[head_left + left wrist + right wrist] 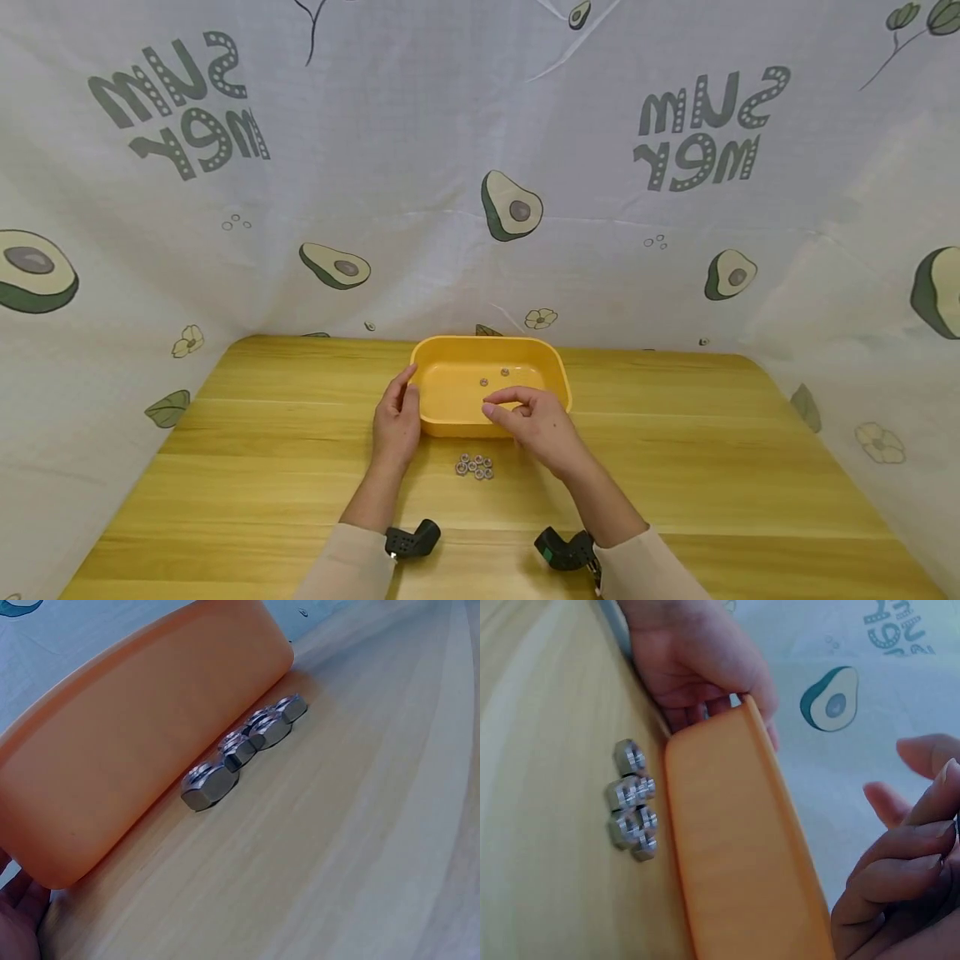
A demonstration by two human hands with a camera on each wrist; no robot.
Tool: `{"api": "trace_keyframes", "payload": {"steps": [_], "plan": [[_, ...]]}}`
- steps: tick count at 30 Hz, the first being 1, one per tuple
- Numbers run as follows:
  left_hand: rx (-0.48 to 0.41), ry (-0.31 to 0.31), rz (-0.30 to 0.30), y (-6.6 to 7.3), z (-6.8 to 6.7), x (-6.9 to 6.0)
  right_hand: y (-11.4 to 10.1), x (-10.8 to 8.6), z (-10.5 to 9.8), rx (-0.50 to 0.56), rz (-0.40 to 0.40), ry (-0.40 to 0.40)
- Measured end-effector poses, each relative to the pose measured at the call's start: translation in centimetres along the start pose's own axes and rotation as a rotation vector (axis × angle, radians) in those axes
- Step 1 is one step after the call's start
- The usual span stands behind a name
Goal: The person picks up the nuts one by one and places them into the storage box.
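Observation:
Left hand (396,425) touches the left end of the yellow tray (457,430), its fingers extended along the outside. Seen from the right wrist, that hand (697,656) is against the tray's end wall (727,825). Over the tray's front right part hovers the right hand (543,429), thumb and index tips close together; the right wrist view shows its fingers (892,877) bent loosely with a gap and no object visible between them. Two small metal nuts, one (483,382) left of the other (505,372), lie inside the tray. Several nuts (472,467) are clustered on the table before it.
The wooden table (300,467) extends on both sides of the tray. A white cloth (420,167) printed with avocados hangs behind the table and along its sides. Black wrist devices (414,540) are on both wrists, near the light sleeves.

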State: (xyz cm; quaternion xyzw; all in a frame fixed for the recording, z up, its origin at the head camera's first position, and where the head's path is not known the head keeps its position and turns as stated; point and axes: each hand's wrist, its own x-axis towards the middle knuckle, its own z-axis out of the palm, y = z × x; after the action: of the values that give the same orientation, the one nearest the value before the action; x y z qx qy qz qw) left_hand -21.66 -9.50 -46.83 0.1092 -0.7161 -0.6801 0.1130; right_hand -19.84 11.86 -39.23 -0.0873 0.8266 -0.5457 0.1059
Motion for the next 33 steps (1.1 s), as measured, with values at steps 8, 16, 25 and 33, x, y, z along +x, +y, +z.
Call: {"api": "trace_keyframes", "payload": {"steps": [8, 16, 25, 33], "plan": [[0.003, 0.013, -0.006, 0.0, -0.2, 0.1, 1.9, -1.3, -0.3, -0.077, -0.024, -0.236], [0.003, -0.002, -0.002, -0.1, -0.1, 0.1, 4.3, -1.0, 0.1, -0.101, 0.027, -0.343], [-0.013, -0.007, 0.005, 0.1, -0.1, 0.0, 5.2, -0.8, 0.4, -0.175, 0.031, -0.286], [-0.004, -0.005, -0.014, 0.1, -0.1, 0.0, 5.2, -0.8, 0.8, -0.209, 0.023, -0.261]]}}
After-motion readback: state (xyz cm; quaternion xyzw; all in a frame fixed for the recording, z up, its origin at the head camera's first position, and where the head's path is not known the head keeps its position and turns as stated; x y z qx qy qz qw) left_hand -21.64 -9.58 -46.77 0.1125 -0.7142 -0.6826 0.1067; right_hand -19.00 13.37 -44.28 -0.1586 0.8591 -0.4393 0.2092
